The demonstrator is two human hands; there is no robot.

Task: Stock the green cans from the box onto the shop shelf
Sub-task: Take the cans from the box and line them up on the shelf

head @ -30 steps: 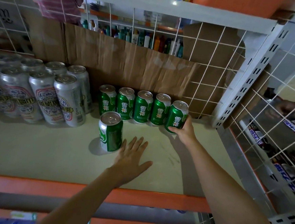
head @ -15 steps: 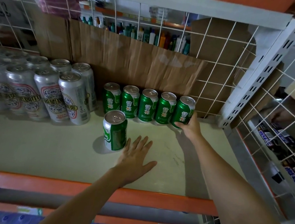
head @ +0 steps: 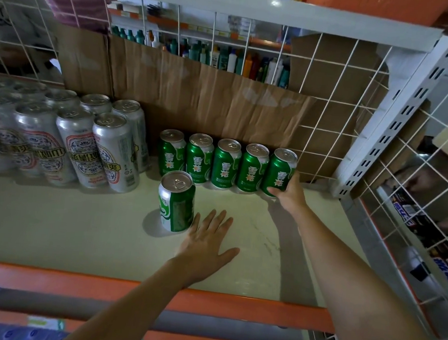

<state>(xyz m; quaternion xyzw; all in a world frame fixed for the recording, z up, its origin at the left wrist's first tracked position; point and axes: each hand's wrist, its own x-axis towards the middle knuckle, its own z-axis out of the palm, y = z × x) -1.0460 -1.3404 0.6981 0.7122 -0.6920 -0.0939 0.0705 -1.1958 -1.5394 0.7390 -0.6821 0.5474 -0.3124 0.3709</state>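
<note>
- Pale shelf board [head: 78,239], centre frame: row of green aluminium cans against cardboard.
- Right hand [head: 289,193] grips rightmost green can [head: 280,171].
- Left hand [head: 206,243] flat, fingers straight, beside lone front green can [head: 176,201].

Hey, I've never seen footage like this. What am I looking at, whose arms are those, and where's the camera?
There is no machine here. These are a person's two bare arms, filmed by a wide-angle camera worn on their head, looking down at a shop shelf. The right hand grips the end can of a green row of five, standing against cardboard at the back. The left hand lies flat and open on the shelf beside a front can, also green. Taller silver cans stand to the left.
</note>
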